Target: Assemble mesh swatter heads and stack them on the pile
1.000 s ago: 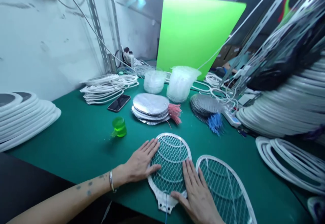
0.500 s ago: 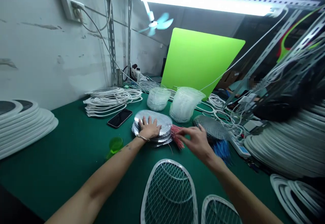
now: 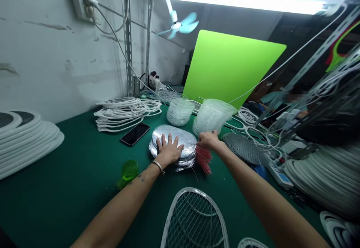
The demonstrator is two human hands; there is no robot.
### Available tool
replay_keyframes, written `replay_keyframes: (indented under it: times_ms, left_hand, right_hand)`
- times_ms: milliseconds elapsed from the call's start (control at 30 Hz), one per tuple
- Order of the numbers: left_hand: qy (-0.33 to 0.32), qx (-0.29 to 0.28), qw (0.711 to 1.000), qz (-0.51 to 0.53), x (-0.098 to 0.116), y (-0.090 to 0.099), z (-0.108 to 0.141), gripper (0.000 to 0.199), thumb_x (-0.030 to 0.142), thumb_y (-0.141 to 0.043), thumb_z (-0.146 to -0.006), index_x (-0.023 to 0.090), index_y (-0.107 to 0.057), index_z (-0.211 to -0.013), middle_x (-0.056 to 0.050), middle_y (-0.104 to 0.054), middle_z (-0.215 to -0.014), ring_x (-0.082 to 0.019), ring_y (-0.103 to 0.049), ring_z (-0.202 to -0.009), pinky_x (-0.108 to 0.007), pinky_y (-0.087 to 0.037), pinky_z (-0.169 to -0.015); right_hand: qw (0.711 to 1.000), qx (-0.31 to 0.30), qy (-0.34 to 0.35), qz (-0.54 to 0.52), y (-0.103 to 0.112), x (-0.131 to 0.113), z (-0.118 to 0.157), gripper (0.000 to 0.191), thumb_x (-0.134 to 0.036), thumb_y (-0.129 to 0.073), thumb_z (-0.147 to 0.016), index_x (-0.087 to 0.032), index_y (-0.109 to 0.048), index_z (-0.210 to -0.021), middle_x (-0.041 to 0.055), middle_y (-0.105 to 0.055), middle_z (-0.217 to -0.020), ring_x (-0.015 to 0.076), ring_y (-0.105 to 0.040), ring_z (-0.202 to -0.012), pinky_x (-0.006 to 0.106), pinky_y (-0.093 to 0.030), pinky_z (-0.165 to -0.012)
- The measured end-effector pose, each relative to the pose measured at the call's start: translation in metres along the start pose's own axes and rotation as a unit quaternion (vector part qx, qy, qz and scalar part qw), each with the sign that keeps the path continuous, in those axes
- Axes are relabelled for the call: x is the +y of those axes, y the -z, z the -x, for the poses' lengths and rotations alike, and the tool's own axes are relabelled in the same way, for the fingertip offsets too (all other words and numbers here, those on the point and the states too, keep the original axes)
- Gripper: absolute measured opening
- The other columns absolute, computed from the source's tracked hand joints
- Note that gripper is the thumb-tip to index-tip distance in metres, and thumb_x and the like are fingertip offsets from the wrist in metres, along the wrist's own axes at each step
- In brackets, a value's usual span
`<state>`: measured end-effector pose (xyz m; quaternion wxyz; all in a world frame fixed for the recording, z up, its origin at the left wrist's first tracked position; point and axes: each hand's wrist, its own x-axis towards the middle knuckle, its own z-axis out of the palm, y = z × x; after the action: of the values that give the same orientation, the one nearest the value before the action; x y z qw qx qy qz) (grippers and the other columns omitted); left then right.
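My left hand (image 3: 168, 151) lies flat, fingers spread, on a stack of round silver perforated mesh discs (image 3: 174, 141). My right hand (image 3: 207, 140) touches the far right rim of that stack, its fingers curled, and whether it pinches a disc is hidden. A bunch of red wires (image 3: 203, 159) sticks out of the stack's right side just below that hand. A transparent plastic stack (image 3: 212, 117) stands right behind my right hand. Nearer me lies a white-framed wire-mesh racket head (image 3: 194, 220), cut off by the picture's lower edge.
On the green mat lie a black phone (image 3: 135, 133), white cable bundles (image 3: 126, 114), a green cup (image 3: 128, 174) and a grey mesh stack (image 3: 244, 148). White frame stacks (image 3: 323, 177) rise at right. A person (image 3: 281, 102) sits far back right.
Both hands have left the racket heads and moved forward to the silver stack. My right hand has shifted from the red wires to the stack's far rim. The view has tilted upward.
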<state>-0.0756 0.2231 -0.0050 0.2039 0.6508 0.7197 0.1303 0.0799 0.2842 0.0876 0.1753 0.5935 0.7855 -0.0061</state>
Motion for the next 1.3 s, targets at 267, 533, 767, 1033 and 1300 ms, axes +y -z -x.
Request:
replay_keyframes:
  times_ms: [267, 533, 767, 1033, 1300]
  left_hand:
    - [-0.035, 0.047, 0.997, 0.053, 0.005, 0.010, 0.008, 0.081, 0.072, -0.009, -0.090, 0.023, -0.020, -0.153, -0.014, -0.012, -0.160, -0.042, 0.001, -0.145, -0.068, -0.002, -0.110]
    - [-0.016, 0.052, 0.997, 0.051, 0.001, 0.000, 0.010, 0.072, 0.061, -0.015, -0.095, 0.017, -0.029, -0.150, -0.015, -0.019, -0.158, -0.041, -0.005, -0.145, -0.066, -0.005, -0.112]
    - [-0.065, 0.093, 0.993, 0.041, 0.004, 0.008, 0.018, 0.084, 0.072, -0.028, -0.089, 0.015, -0.026, -0.151, -0.015, -0.011, -0.159, -0.040, 0.000, -0.146, -0.063, -0.005, -0.114]
    - [-0.235, 0.294, 0.926, -0.027, 0.017, 0.043, 0.047, 0.048, 0.008, -0.026, -0.097, 0.019, -0.055, -0.134, -0.006, -0.055, -0.138, -0.021, -0.041, -0.137, -0.048, -0.019, -0.121]
    - [-0.603, 0.199, 0.771, -0.052, -0.004, 0.028, 0.160, 0.041, 0.009, -0.043, -0.098, 0.023, -0.050, -0.135, -0.007, -0.049, -0.144, -0.022, -0.031, -0.141, -0.048, -0.034, -0.116]
  right_hand:
    - [0.998, 0.039, -0.008, -0.041, 0.023, 0.013, 0.004, 0.032, -0.043, -0.055, -0.093, -0.016, -0.062, -0.108, 0.0063, -0.063, -0.112, 0.0221, -0.061, -0.101, 0.044, -0.048, -0.090]
    - [0.992, -0.005, -0.052, -0.113, 0.009, 0.013, 0.012, 0.031, -0.039, -0.060, -0.090, -0.017, -0.061, -0.111, 0.0073, -0.062, -0.115, 0.0222, -0.060, -0.103, 0.046, -0.049, -0.090]
    - [0.961, 0.034, -0.052, -0.271, 0.014, 0.024, 0.010, 0.028, -0.040, -0.060, -0.090, -0.015, -0.064, -0.102, 0.0044, -0.065, -0.106, 0.0213, -0.062, -0.096, 0.041, -0.052, -0.084]
    - [0.804, 0.010, -0.015, -0.594, 0.020, 0.027, 0.069, 0.065, -0.065, -0.046, -0.086, -0.008, -0.061, -0.114, 0.0169, -0.069, -0.107, 0.0214, -0.069, -0.087, 0.030, -0.057, -0.073]
    - [0.442, -0.010, -0.198, -0.875, -0.100, -0.035, 0.278, 0.080, -0.045, -0.083, -0.065, -0.025, -0.049, -0.135, 0.0086, -0.070, -0.115, 0.0242, -0.069, -0.099, 0.033, -0.057, -0.080]
